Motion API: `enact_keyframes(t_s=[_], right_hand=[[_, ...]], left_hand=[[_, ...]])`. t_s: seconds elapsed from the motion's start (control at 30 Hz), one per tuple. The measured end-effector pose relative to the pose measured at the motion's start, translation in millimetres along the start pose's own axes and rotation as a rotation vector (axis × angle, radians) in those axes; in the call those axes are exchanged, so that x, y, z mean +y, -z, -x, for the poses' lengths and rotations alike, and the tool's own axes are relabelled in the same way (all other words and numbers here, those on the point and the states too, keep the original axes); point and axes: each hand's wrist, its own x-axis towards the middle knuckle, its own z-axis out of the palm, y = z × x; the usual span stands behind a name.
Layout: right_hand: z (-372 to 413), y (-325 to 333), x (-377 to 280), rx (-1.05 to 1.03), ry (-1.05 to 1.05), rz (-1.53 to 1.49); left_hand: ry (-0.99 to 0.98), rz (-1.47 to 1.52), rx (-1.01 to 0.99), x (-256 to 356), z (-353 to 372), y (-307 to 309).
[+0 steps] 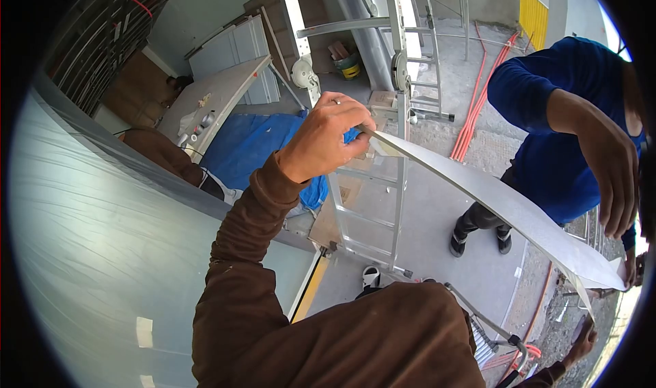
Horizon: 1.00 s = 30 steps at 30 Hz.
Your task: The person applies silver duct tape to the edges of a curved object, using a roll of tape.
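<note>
My left hand, in a brown sleeve, is raised near a ladder and pinches one end of a long, thin white strip. The strip slants down to the right, widening and twisting towards its far end. At the lower right my right hand has its fingers closed at the bottom of a narrow pale band that runs down from the strip's far end. A co-worker in a blue top stands to the right. One hand of that person hangs over the strip; their other is partly hidden near its far end.
An aluminium ladder rises just beyond my left hand, with another ladder behind. Red conduits cross the concrete floor. A table, a blue tarp and a bucket stand at back left; plastic-covered panelling is at left.
</note>
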Motion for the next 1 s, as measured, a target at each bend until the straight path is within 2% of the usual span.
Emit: enact_keyframes(t_s=[0.03, 0.07, 0.1, 0.17, 0.23, 0.3, 0.33, 0.37, 0.4, 0.5, 0.53, 0.57, 0.7, 0.87, 0.93, 1.0], right_hand=[[28, 44, 92, -0.008, -0.239, 0.060], [47, 70, 149, -0.019, -0.379, 0.049], [48, 65, 151, 0.007, -0.353, -0.049], [57, 59, 137, 0.087, -0.276, -0.338], [67, 60, 91, 0.093, -0.278, -0.311], [67, 54, 72, 0.147, -0.312, -0.361], [67, 49, 85, 0.227, -0.195, -0.399], [70, 58, 78, 0.271, -0.138, -0.143], [74, 53, 74, 0.367, -0.130, -0.116], [90, 55, 13, 0.447, -0.112, -0.091], [92, 56, 12, 0.482, -0.153, -0.013], [94, 56, 4, 0.473, -0.245, -0.033], [98, 53, 0, 0.504, -0.299, -0.107], [107, 57, 2, 0.546, -0.281, 0.006], [110, 58, 6, 0.550, -0.314, -0.004], [113, 60, 1, 0.584, -0.285, 0.018]], left_hand=[[0.010, -0.001, -0.011, -1, 0, 1], [0.016, -0.006, -0.013, -2, 0, 1], [0.019, -0.010, -0.020, -4, -1, -1], [0.025, -0.015, -0.029, -6, -2, -2], [0.037, -0.018, -0.041, -7, -5, -3], [0.028, -0.041, -0.036, -5, -2, 4], [-0.008, -0.037, -0.021, -4, -10, -1], [-0.015, -0.080, -0.017, 0, -11, 0], [0.010, -0.058, -0.004, 7, -14, -1], [0.015, -0.130, -0.043, 14, -9, -6], [0.037, -0.100, -0.061, 15, -6, -8], [0.056, -0.107, -0.054, 10, -1, -11], [0.032, -0.109, -0.084, 12, -6, -14], [-0.045, -0.106, -0.054, 11, -13, -19], [0.009, -0.035, -0.098, 15, -18, -17], [-0.058, -0.054, -0.084, 22, -24, -19]])
